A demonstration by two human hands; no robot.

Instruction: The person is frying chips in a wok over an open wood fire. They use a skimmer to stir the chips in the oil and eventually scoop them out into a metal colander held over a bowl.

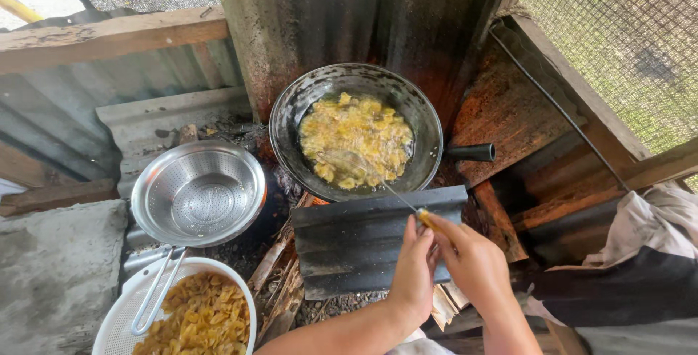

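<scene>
Skimmer (363, 169) dips into frying chips (356, 140) in the wok (287, 118); both hands, left (414, 264) and right (472, 257), grasp its handle.

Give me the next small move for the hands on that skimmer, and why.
Probably sweep the skimmer gently through the chips. Both the left hand and right hand grip its handle, its head sits low among yellow pieces bunched in bubbling oil in the wok; stirring should separate them.

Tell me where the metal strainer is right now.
In the head view the strainer sits left of the wok. Its wire handle reaches down over the white basket of fried chips, well left of both hands.
</scene>
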